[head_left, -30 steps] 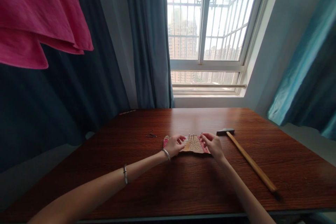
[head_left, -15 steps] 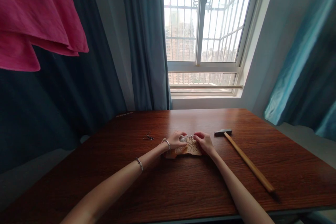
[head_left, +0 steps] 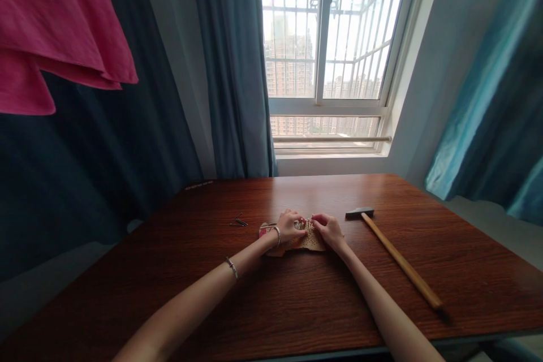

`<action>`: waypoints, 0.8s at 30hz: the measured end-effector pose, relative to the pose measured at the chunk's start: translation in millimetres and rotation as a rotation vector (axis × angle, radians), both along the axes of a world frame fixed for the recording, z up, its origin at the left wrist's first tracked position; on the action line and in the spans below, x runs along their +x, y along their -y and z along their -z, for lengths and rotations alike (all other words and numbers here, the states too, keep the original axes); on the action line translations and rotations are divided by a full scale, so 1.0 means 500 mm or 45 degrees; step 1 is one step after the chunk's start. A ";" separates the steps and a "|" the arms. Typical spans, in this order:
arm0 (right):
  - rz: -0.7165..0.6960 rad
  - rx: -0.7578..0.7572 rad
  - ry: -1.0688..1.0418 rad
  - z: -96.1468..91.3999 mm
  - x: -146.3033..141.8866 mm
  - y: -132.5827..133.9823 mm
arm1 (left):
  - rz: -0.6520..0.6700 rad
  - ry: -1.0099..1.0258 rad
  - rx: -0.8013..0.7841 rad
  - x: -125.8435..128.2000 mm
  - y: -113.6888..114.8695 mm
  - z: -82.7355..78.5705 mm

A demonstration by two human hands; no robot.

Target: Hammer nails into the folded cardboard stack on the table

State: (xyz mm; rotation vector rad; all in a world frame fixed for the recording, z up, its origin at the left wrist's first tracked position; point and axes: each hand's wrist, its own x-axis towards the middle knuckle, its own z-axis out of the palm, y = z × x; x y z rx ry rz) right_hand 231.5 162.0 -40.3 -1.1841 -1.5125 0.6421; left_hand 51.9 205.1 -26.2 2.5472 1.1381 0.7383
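Observation:
A small flat board, pale with many dark dots and pink edges, lies on the wooden table. My left hand rests on its left part with fingers curled at the far edge, where thin nails stand up. My right hand is on its right part, fingers bent and pinched near the same nails. What the fingertips hold is too small to make out. Both forearms reach in from the near edge.
A hammer with a long wooden handle lies to the right of the board, head pointing away. A few loose nails lie to the left. Curtains and a barred window stand behind the table. Pink cloth hangs at upper left.
Both hands have drawn closer together over the far edge of the board. The left hand has moved right, covering more of it. The camera has shifted slightly.

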 end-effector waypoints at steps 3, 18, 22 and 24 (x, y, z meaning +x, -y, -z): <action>0.007 0.009 0.017 0.000 0.000 0.001 | -0.020 0.000 0.006 0.002 0.004 -0.002; 0.007 0.027 0.048 0.007 0.000 -0.002 | 0.030 0.107 0.024 0.000 0.005 0.008; 0.001 0.030 0.059 0.004 0.001 0.002 | 0.051 0.109 0.051 -0.001 0.004 0.011; 0.004 0.032 0.065 0.003 0.001 0.003 | 0.047 0.110 0.057 0.000 0.004 0.011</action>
